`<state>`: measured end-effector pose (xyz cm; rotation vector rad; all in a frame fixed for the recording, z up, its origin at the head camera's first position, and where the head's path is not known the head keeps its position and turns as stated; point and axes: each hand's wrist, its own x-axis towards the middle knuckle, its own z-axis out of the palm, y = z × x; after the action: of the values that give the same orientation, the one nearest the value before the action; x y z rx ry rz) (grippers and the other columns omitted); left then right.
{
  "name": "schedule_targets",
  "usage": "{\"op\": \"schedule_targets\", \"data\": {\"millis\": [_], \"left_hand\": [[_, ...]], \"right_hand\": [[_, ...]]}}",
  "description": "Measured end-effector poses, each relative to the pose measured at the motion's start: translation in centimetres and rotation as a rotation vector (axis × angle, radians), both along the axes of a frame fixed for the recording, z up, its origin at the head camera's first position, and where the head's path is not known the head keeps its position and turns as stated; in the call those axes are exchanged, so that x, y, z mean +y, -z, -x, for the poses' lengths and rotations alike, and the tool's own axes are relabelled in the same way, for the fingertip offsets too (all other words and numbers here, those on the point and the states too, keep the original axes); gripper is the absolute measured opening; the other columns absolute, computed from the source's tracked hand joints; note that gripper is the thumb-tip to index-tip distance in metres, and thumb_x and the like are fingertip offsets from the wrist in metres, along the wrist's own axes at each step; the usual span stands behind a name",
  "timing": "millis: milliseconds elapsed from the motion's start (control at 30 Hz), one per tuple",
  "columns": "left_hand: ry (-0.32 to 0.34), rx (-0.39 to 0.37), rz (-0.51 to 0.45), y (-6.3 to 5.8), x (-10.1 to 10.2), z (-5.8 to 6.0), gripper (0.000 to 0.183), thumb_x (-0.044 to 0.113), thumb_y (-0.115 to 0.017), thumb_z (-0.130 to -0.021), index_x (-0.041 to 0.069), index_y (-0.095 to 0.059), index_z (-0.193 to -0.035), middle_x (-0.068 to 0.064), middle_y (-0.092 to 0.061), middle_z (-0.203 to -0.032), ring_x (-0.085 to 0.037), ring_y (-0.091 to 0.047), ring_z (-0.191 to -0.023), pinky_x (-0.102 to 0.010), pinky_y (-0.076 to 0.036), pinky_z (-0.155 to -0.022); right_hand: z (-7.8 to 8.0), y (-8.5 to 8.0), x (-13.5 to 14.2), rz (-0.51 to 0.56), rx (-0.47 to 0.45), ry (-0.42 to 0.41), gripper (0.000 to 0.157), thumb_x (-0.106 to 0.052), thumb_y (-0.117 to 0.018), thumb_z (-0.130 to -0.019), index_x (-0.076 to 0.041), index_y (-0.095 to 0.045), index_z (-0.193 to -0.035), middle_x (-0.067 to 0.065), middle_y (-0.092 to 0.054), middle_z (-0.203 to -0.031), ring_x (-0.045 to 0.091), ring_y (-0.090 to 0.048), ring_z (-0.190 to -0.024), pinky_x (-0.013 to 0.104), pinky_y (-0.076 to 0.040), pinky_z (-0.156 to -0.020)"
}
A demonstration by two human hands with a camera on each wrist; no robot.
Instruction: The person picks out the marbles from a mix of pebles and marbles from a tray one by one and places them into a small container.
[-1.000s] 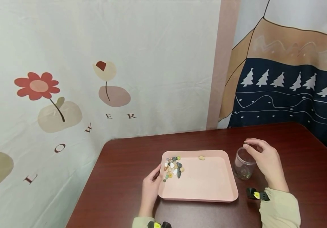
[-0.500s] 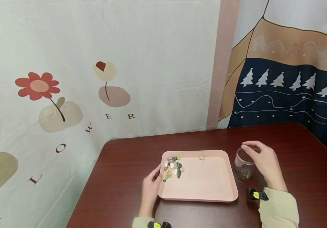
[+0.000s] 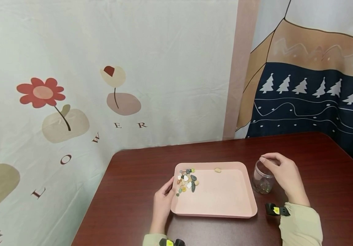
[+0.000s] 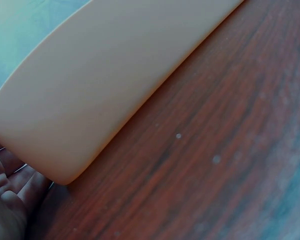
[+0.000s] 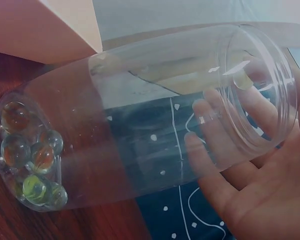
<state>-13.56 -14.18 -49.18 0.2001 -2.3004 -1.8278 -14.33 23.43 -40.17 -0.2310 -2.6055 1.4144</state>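
Observation:
My left hand (image 3: 163,201) holds the left side of a pink tray (image 3: 219,201). In the left wrist view its fingers (image 4: 27,185) lie by the tray's corner, partly hidden by the wall. Pebbles (image 3: 186,181) of several colours are gathered at the tray's left end. To the right of the tray stands a clear plastic jar (image 3: 259,179), with several glass marbles (image 5: 36,189) on its bottom. My right hand (image 3: 285,172) is at the jar's mouth, thumb and forefinger together, pinching what looks like a marble (image 5: 242,81), seen through the clear wall.
A lone tan pebble (image 3: 218,170) lies near the tray's far edge. Tray and jar stand on a dark red wooden table (image 3: 130,191). Printed cloth (image 3: 176,75) hangs behind the table's far edge.
My right hand has moved slightly left and down, bringing its fingertips to the jar's rim. The left hand, tray and pebbles have stayed in place.

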Motion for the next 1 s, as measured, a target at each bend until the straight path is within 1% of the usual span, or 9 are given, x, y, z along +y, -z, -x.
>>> {"op": "schedule_targets", "data": {"millis": [100, 200, 367, 433, 633, 700, 800, 933, 1000], "left_hand": [[0.005, -0.012, -0.011, -0.1, 0.0, 0.0, 0.033, 0.014, -0.059, -0.085, 0.020, -0.061, -0.117, -0.003, -0.058, -0.117, -0.016, -0.056, -0.102, -0.024, -0.046, -0.081], [0.007, -0.027, -0.028, -0.5, 0.0, -0.1, 0.033, 0.012, -0.059, -0.085, 0.018, -0.061, -0.117, -0.004, -0.057, -0.117, -0.017, -0.056, -0.102, -0.025, -0.046, -0.081], [0.009, -0.029, -0.015, -2.4, 0.6, -0.8, 0.034, 0.008, -0.057, -0.085, 0.011, -0.060, -0.118, -0.007, -0.057, -0.117, -0.020, -0.056, -0.103, -0.026, -0.046, -0.081], [0.012, -0.022, -0.005, -3.0, 0.8, -1.1, 0.034, 0.007, -0.056, -0.085, 0.009, -0.059, -0.119, -0.008, -0.057, -0.118, -0.022, -0.056, -0.103, -0.026, -0.046, -0.081], [0.010, -0.024, 0.003, -3.3, 0.9, -1.2, 0.034, 0.006, -0.056, -0.085, 0.010, -0.059, -0.119, -0.008, -0.057, -0.118, -0.022, -0.056, -0.103, -0.027, -0.046, -0.082], [0.008, -0.028, 0.005, -3.3, 0.8, -1.2, 0.034, 0.006, -0.056, -0.085, 0.011, -0.059, -0.119, -0.008, -0.057, -0.118, -0.022, -0.056, -0.103, -0.026, -0.046, -0.082], [0.009, -0.029, -0.005, -2.1, 0.5, -0.6, 0.034, 0.006, -0.057, -0.085, 0.013, -0.060, -0.118, -0.006, -0.057, -0.118, -0.020, -0.056, -0.102, -0.026, -0.046, -0.081], [0.013, -0.019, -0.020, -0.2, 0.0, 0.2, 0.034, 0.011, -0.058, -0.085, 0.018, -0.060, -0.118, -0.003, -0.057, -0.118, -0.017, -0.056, -0.102, -0.025, -0.046, -0.081], [0.015, -0.007, -0.012, 0.1, -0.1, 0.2, 0.034, 0.013, -0.058, -0.085, 0.019, -0.060, -0.119, -0.003, -0.057, -0.118, -0.016, -0.056, -0.102, -0.024, -0.046, -0.080]], "right_hand": [[-0.1, -0.1, 0.0, -0.006, -0.001, -0.003, 0.052, -0.052, -0.049, -0.084, -0.012, -0.056, -0.115, 0.017, -0.053, -0.115, 0.032, -0.045, -0.103, 0.053, -0.040, -0.078], [-0.1, -0.2, 0.0, -0.002, -0.004, -0.012, 0.052, -0.052, -0.050, -0.084, -0.012, -0.055, -0.115, 0.017, -0.053, -0.116, 0.034, -0.045, -0.105, 0.055, -0.039, -0.079], [-0.1, -0.1, 0.1, -0.001, 0.001, -0.034, 0.050, -0.052, -0.052, -0.083, -0.012, -0.056, -0.112, 0.015, -0.054, -0.115, 0.035, -0.045, -0.107, 0.057, -0.038, -0.082], [-0.1, -0.1, 0.1, -0.004, 0.005, -0.042, 0.049, -0.052, -0.052, -0.083, -0.012, -0.057, -0.111, 0.015, -0.054, -0.115, 0.034, -0.046, -0.107, 0.056, -0.038, -0.082], [0.0, -0.1, 0.2, -0.018, -0.021, -0.067, 0.053, -0.054, -0.052, -0.081, -0.011, -0.058, -0.112, 0.015, -0.054, -0.118, 0.035, -0.044, -0.111, 0.058, -0.038, -0.083], [0.0, -0.1, 0.2, -0.023, -0.036, -0.072, 0.054, -0.055, -0.052, -0.081, -0.012, -0.058, -0.113, 0.015, -0.053, -0.120, 0.036, -0.043, -0.112, 0.058, -0.037, -0.083], [0.1, -0.1, 0.2, -0.030, -0.039, -0.072, 0.054, -0.055, -0.052, -0.081, -0.013, -0.058, -0.113, 0.015, -0.053, -0.119, 0.036, -0.043, -0.112, 0.057, -0.038, -0.083], [0.1, 0.0, 0.2, -0.048, -0.023, -0.070, 0.051, -0.054, -0.052, -0.082, -0.013, -0.058, -0.112, 0.015, -0.055, -0.116, 0.035, -0.045, -0.109, 0.055, -0.040, -0.082], [0.1, 0.1, 0.3, -0.058, -0.015, -0.070, 0.050, -0.052, -0.051, -0.083, -0.013, -0.059, -0.112, 0.015, -0.056, -0.114, 0.035, -0.046, -0.107, 0.053, -0.041, -0.082]]}}
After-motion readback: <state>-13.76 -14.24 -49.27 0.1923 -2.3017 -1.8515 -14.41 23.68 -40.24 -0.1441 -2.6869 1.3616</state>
